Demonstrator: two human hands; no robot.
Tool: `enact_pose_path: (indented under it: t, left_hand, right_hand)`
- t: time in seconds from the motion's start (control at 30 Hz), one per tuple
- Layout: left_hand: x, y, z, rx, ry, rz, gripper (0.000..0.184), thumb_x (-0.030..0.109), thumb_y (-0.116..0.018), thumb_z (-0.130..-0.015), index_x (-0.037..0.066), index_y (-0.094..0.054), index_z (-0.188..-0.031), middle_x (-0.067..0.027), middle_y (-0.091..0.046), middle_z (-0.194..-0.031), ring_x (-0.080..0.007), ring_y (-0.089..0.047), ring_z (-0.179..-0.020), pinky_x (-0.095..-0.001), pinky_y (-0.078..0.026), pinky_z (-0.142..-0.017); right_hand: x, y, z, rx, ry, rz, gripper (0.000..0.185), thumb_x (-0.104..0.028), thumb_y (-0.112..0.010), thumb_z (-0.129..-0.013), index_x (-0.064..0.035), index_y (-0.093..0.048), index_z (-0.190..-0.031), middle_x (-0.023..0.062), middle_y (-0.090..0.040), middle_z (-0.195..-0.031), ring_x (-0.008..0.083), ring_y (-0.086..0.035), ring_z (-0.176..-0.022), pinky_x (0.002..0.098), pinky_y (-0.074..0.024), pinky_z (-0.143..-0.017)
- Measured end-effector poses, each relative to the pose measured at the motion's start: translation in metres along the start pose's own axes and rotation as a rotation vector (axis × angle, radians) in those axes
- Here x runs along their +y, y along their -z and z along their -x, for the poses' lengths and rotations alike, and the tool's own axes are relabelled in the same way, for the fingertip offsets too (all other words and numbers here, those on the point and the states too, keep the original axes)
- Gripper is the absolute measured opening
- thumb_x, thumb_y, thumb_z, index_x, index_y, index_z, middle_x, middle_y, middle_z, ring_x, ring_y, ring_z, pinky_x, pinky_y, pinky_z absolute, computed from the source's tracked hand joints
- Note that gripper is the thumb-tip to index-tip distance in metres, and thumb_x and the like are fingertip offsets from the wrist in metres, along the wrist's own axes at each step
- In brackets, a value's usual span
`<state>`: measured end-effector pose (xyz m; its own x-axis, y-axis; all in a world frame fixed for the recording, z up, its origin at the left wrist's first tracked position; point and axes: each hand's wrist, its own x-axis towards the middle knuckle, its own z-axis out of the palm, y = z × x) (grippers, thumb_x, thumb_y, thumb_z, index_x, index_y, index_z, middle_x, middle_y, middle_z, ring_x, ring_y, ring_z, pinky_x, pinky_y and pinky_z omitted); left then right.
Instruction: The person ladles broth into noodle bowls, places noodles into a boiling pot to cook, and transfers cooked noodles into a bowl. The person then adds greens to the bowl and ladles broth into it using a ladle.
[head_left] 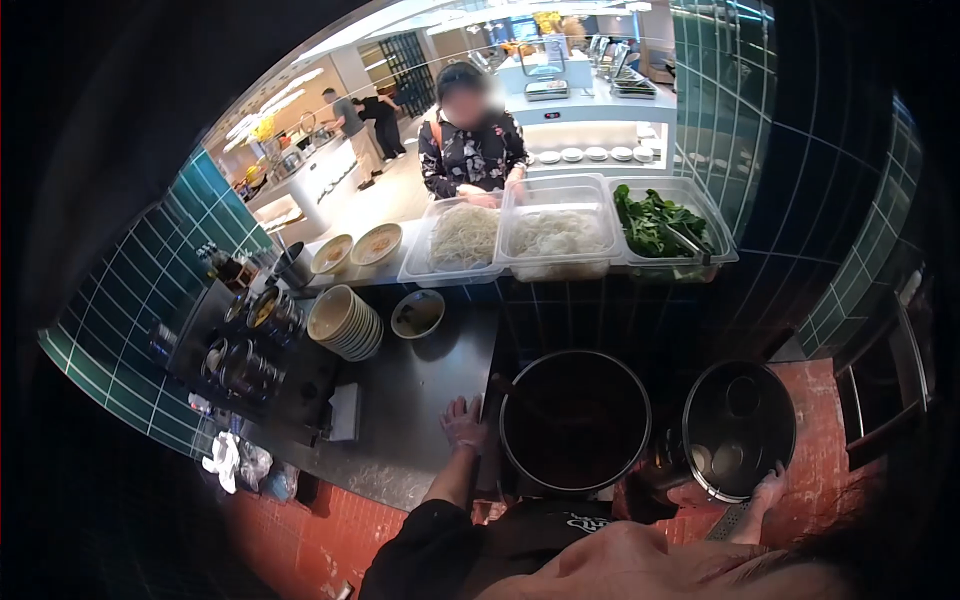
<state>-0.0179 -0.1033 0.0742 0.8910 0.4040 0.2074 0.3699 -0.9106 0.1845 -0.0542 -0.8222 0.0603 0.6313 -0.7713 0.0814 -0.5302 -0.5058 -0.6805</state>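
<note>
My left hand [463, 422], in a clear glove, lies on the right edge of the steel counter [400, 440] with its fingers spread and nothing in them. Just right of it stands a large round pot [575, 420] with dark contents; a long handle leans at its left rim. My right hand [769, 490], also gloved, rests open against the lower right rim of a second large pot [740, 420]. Pale round shapes show in that pot's dark interior. A bowl [418, 315] with some food in it sits on the counter beyond my left hand, beside a stack of bowls [346, 322].
Along the ledge stand tubs of thin noodles [464, 238], white noodles [558, 235] and leafy greens [660, 222] with tongs. Two shallow bowls [376, 244] are left of them. A person [470, 140] stands across the ledge. Condiment containers [265, 310] occupy the left side.
</note>
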Motion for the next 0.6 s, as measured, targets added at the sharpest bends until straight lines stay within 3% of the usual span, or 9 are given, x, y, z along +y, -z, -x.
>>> enact_pose_path:
  t: [0.23,0.3,0.33,0.37,0.4,0.43,0.47,0.53,0.6]
  left_hand:
    - [-0.003,-0.002,0.0,-0.014,-0.02,-0.033,0.057,0.039,-0.061,-0.073,0.031,-0.05,-0.128,-0.0091,-0.042,-0.136,-0.0328,-0.035,-0.128,-0.0573,-0.023,-0.104]
    - [-0.006,-0.001,-0.002,-0.034,0.008,-0.03,0.06,0.038,-0.063,-0.07,0.032,-0.049,-0.129,-0.0087,-0.043,-0.135,-0.0317,-0.036,-0.127,-0.0561,-0.023,-0.104]
    - [-0.005,-0.002,-0.002,-0.067,-0.005,-0.03,0.062,0.038,-0.064,-0.069,0.032,-0.049,-0.129,-0.0085,-0.043,-0.134,-0.0312,-0.037,-0.127,-0.0555,-0.024,-0.104]
    - [-0.008,-0.008,-0.002,-0.015,-0.04,-0.04,0.064,0.037,-0.066,-0.068,0.03,-0.049,-0.129,-0.0097,-0.045,-0.13,-0.03,-0.039,-0.123,-0.0533,-0.027,-0.101]
    - [-0.015,-0.015,-0.003,0.027,-0.091,-0.043,0.066,0.037,-0.068,-0.066,0.029,-0.049,-0.129,-0.0109,-0.047,-0.125,-0.0289,-0.042,-0.12,-0.0511,-0.029,-0.098]
    - [-0.019,-0.023,-0.006,0.061,-0.146,-0.04,0.068,0.036,-0.069,-0.065,0.027,-0.049,-0.129,-0.012,-0.048,-0.121,-0.0278,-0.044,-0.116,-0.049,-0.032,-0.094]
    - [-0.019,-0.024,-0.006,0.121,-0.227,-0.117,0.068,0.033,-0.07,-0.064,0.025,-0.05,-0.129,-0.0125,-0.049,-0.12,-0.029,-0.046,-0.112,-0.0465,-0.034,-0.093]
    - [-0.018,-0.025,-0.007,0.09,-0.202,-0.089,0.063,0.028,-0.069,-0.066,0.021,-0.052,-0.127,-0.0148,-0.047,-0.125,-0.0312,-0.048,-0.112,-0.0465,-0.036,-0.092]
    - [-0.008,-0.015,0.0,0.049,-0.211,-0.105,0.06,0.034,-0.067,-0.07,0.02,-0.052,-0.127,-0.0155,-0.048,-0.126,-0.0324,-0.046,-0.115,-0.0492,-0.034,-0.094]
  right_hand:
    - [0.022,-0.013,-0.011,0.012,-0.059,0.01,0.04,-0.016,-0.048,-0.083,-0.0073,-0.059,-0.12,0.0162,-0.057,-0.123,0.0307,-0.053,-0.113,0.0372,-0.0385,-0.098]
    - [-0.007,0.002,0.008,0.028,-0.024,0.054,0.039,-0.017,-0.05,-0.084,-0.0101,-0.059,-0.121,0.0157,-0.056,-0.125,0.0301,-0.052,-0.114,0.037,-0.0384,-0.098]
    - [0.016,-0.012,0.0,0.077,0.065,0.037,0.037,-0.017,-0.051,-0.085,-0.0112,-0.06,-0.12,0.0141,-0.055,-0.127,0.0291,-0.051,-0.115,0.0378,-0.0384,-0.097]
    - [0.003,-0.007,0.009,0.126,0.11,0.007,0.037,-0.012,-0.049,-0.084,-0.0074,-0.06,-0.119,0.0171,-0.061,-0.115,0.0288,-0.058,-0.106,0.0367,-0.0415,-0.095]
    - [0.02,-0.018,0.002,0.217,0.217,0.028,0.037,-0.014,-0.05,-0.084,-0.0108,-0.06,-0.12,0.018,-0.062,-0.112,0.0294,-0.058,-0.104,0.0366,-0.0425,-0.093]
    - [-0.022,0.004,0.016,0.083,-0.018,0.051,0.035,-0.019,-0.051,-0.085,-0.0166,-0.062,-0.119,0.0183,-0.062,-0.109,0.0306,-0.059,-0.1,0.0376,-0.0443,-0.089]
    - [-0.017,-0.002,0.016,0.195,0.018,0.16,0.033,-0.024,-0.052,-0.086,-0.0213,-0.063,-0.117,0.0178,-0.062,-0.106,0.0313,-0.06,-0.095,0.0394,-0.0452,-0.086]
    - [-0.029,0.003,0.023,0.168,-0.154,0.112,0.032,-0.026,-0.051,-0.086,-0.0206,-0.064,-0.115,0.0173,-0.061,-0.108,0.0318,-0.057,-0.103,0.0401,-0.0436,-0.089]
    - [-0.021,0.002,0.018,0.188,-0.107,0.09,0.032,-0.025,-0.053,-0.084,-0.02,-0.064,-0.114,0.0167,-0.061,-0.11,0.031,-0.055,-0.108,0.038,-0.041,-0.095]
